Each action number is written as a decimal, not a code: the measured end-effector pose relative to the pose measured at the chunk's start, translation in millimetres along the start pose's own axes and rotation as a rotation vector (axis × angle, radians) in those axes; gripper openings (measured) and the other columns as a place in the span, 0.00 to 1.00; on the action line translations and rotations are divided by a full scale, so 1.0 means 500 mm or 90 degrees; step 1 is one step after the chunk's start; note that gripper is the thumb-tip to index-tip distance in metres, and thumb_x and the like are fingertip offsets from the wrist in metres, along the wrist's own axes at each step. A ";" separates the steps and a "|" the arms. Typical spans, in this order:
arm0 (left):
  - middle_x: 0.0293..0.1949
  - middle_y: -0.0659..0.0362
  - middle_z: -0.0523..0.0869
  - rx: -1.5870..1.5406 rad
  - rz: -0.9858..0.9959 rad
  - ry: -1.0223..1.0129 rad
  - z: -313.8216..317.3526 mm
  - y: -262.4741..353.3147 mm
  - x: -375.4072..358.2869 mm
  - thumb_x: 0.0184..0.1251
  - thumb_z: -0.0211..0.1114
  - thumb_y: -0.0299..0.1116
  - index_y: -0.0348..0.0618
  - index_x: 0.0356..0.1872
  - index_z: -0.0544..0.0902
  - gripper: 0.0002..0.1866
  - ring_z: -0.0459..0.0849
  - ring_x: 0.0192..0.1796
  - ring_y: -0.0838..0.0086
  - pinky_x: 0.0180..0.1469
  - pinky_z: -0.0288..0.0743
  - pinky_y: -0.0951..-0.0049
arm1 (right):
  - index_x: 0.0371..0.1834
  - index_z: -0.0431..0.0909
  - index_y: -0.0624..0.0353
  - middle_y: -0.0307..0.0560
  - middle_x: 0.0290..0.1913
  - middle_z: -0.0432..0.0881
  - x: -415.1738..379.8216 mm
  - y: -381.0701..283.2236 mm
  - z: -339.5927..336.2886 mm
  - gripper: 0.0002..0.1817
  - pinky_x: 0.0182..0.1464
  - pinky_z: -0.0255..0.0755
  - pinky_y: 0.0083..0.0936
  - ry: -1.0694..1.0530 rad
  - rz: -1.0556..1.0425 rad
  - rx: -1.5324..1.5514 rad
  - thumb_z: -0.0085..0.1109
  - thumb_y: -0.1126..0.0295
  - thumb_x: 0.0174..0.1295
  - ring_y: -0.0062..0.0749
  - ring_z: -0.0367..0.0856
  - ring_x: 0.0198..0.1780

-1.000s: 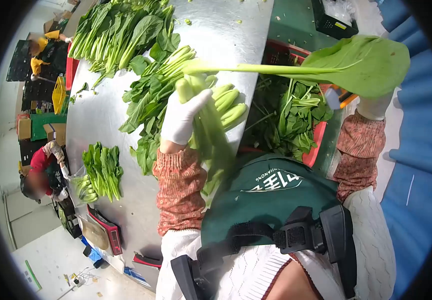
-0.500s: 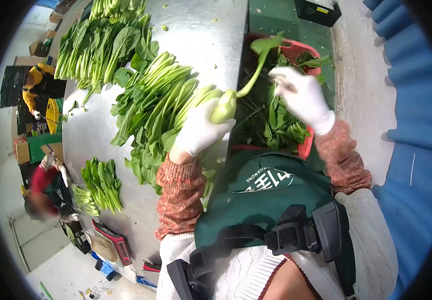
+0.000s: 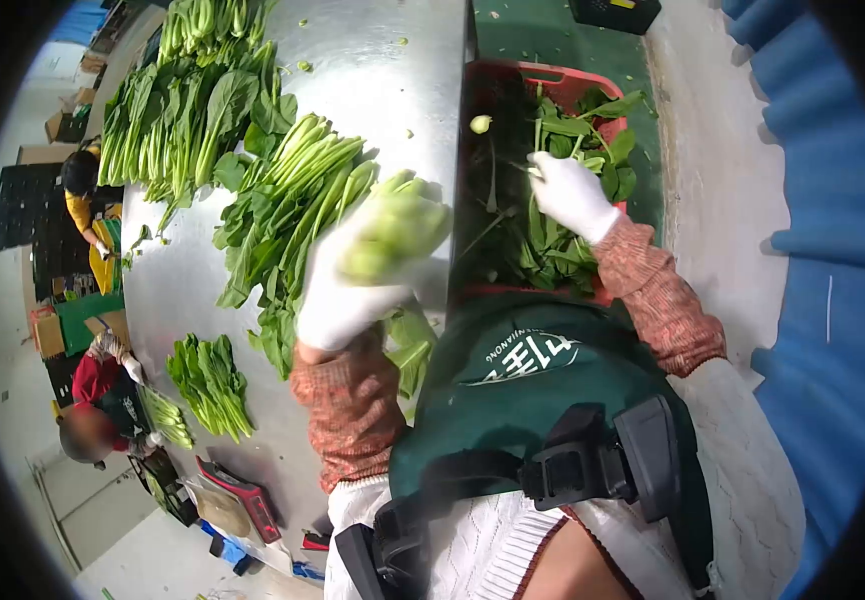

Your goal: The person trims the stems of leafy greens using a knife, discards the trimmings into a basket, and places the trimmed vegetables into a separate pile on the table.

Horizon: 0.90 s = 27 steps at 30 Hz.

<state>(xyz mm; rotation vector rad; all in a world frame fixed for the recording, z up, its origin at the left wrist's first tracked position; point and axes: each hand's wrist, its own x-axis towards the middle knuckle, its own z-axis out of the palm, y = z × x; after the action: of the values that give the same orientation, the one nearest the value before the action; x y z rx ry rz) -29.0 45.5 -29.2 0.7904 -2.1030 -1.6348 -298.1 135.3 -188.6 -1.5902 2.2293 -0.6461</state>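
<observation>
My left hand (image 3: 338, 310), in a white glove, is wrapped round a bunch of leafy greens (image 3: 398, 225) at the table's edge. The bunch is blurred, with its pale stem ends up and leaves hanging below. My right hand (image 3: 575, 195), also gloved, is over a red basket (image 3: 585, 82) with its fingertips pinched together. Something small and thin shows at those fingertips, too little to name. Loose green leaves (image 3: 553, 235) lie in the basket. A small pale green piece (image 3: 481, 124) shows against its dark left side, apart from both hands.
Piles of greens (image 3: 293, 190) lie along the metal table (image 3: 353, 60), with a smaller bunch (image 3: 209, 385) nearer the left edge. A red-edged scale (image 3: 243, 500) stands beyond it. Two people work across the table. A black crate (image 3: 618, 12) stands behind the basket; a blue curtain (image 3: 838, 300) hangs right.
My left hand has moved left with the bunch. The leafy stalk that was loose beside the stem ends is gone from there. My right hand has lowered slightly and shifted left over the basket.
</observation>
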 end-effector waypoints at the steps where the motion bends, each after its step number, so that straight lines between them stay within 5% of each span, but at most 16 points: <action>1: 0.53 0.55 0.81 -0.152 0.055 0.097 -0.041 -0.015 -0.018 0.58 0.67 0.28 0.38 0.59 0.76 0.26 0.80 0.53 0.63 0.60 0.72 0.62 | 0.44 0.78 0.59 0.58 0.29 0.84 -0.003 0.018 -0.004 0.11 0.34 0.76 0.45 0.005 0.014 0.079 0.52 0.66 0.66 0.53 0.84 0.31; 4: 0.69 0.49 0.70 -0.643 0.232 0.450 -0.148 -0.059 -0.086 0.62 0.63 0.30 0.40 0.69 0.68 0.31 0.67 0.71 0.57 0.75 0.54 0.45 | 0.50 0.80 0.60 0.54 0.29 0.85 -0.024 -0.008 -0.040 0.13 0.33 0.77 0.36 -0.058 0.087 0.240 0.54 0.66 0.67 0.42 0.85 0.26; 6: 0.68 0.48 0.72 -0.801 0.367 0.411 -0.215 -0.119 -0.129 0.66 0.61 0.31 0.40 0.70 0.67 0.30 0.66 0.73 0.54 0.76 0.52 0.40 | 0.50 0.79 0.62 0.53 0.28 0.85 -0.024 -0.015 -0.025 0.13 0.31 0.76 0.32 -0.092 0.102 0.268 0.54 0.67 0.68 0.36 0.84 0.24; 8: 0.68 0.47 0.72 -0.804 0.370 0.550 -0.231 -0.161 -0.157 0.67 0.61 0.32 0.36 0.69 0.68 0.29 0.67 0.72 0.54 0.77 0.53 0.43 | 0.51 0.79 0.63 0.53 0.28 0.85 -0.026 -0.028 -0.012 0.14 0.31 0.75 0.32 -0.120 0.084 0.261 0.54 0.67 0.68 0.35 0.84 0.23; 10: 0.68 0.46 0.72 -0.554 0.256 0.767 -0.209 -0.170 -0.175 0.67 0.59 0.31 0.31 0.66 0.69 0.27 0.67 0.72 0.53 0.77 0.55 0.48 | 0.52 0.79 0.65 0.52 0.27 0.84 -0.033 -0.019 0.021 0.15 0.30 0.75 0.30 -0.116 0.048 0.304 0.55 0.66 0.68 0.33 0.83 0.22; 12: 0.68 0.45 0.72 -0.781 0.315 0.697 -0.246 -0.249 -0.246 0.67 0.54 0.29 0.29 0.67 0.67 0.28 0.68 0.71 0.55 0.77 0.56 0.51 | 0.53 0.78 0.66 0.51 0.25 0.84 -0.025 -0.029 0.024 0.16 0.29 0.74 0.29 -0.149 0.071 0.261 0.56 0.66 0.68 0.31 0.83 0.22; 14: 0.72 0.48 0.68 -0.787 0.303 0.763 -0.256 -0.294 -0.288 0.66 0.53 0.31 0.31 0.70 0.65 0.31 0.62 0.75 0.58 0.79 0.48 0.51 | 0.54 0.78 0.69 0.49 0.24 0.83 -0.015 -0.011 0.040 0.18 0.28 0.72 0.25 -0.149 0.068 0.308 0.57 0.66 0.68 0.27 0.81 0.21; 16: 0.70 0.48 0.71 -0.692 0.256 0.849 -0.263 -0.337 -0.327 0.65 0.53 0.32 0.32 0.69 0.67 0.30 0.65 0.74 0.58 0.77 0.50 0.48 | 0.54 0.77 0.69 0.49 0.25 0.83 0.000 -0.011 0.042 0.18 0.27 0.71 0.24 -0.167 0.076 0.312 0.57 0.65 0.68 0.25 0.80 0.21; 18: 0.67 0.48 0.74 -1.048 0.409 0.665 -0.277 -0.400 -0.394 0.67 0.53 0.35 0.32 0.67 0.69 0.29 0.69 0.71 0.57 0.76 0.54 0.49 | 0.55 0.77 0.68 0.46 0.26 0.82 0.021 0.011 0.065 0.17 0.26 0.70 0.22 -0.181 0.075 0.309 0.56 0.67 0.69 0.21 0.78 0.21; 19: 0.63 0.47 0.77 -0.736 0.262 0.876 -0.268 -0.400 -0.387 0.71 0.51 0.41 0.31 0.62 0.73 0.26 0.73 0.67 0.57 0.74 0.60 0.53 | 0.56 0.76 0.69 0.45 0.28 0.82 0.030 0.019 0.071 0.17 0.26 0.70 0.21 -0.198 0.086 0.326 0.55 0.68 0.70 0.20 0.77 0.21; 22: 0.52 0.49 0.82 -1.036 0.338 0.902 -0.252 -0.427 -0.446 0.72 0.53 0.47 0.33 0.58 0.74 0.26 0.78 0.58 0.58 0.66 0.69 0.55 | 0.57 0.74 0.73 0.44 0.34 0.82 0.046 0.037 0.088 0.18 0.26 0.69 0.18 -0.239 0.110 0.343 0.53 0.70 0.72 0.16 0.73 0.22; 27: 0.45 0.52 0.84 -1.091 0.274 1.159 -0.281 -0.560 -0.612 0.71 0.53 0.49 0.39 0.51 0.78 0.23 0.82 0.50 0.59 0.58 0.73 0.50 | 0.59 0.73 0.74 0.43 0.35 0.80 0.076 0.047 0.116 0.18 0.26 0.69 0.17 -0.271 0.111 0.342 0.52 0.70 0.73 0.15 0.71 0.23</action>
<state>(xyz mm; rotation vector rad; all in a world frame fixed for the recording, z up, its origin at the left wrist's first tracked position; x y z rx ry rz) 350.5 81.4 -244.7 0.5131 0.4871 -0.9125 -299.7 95.6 -250.3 -1.1230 1.6750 -0.7015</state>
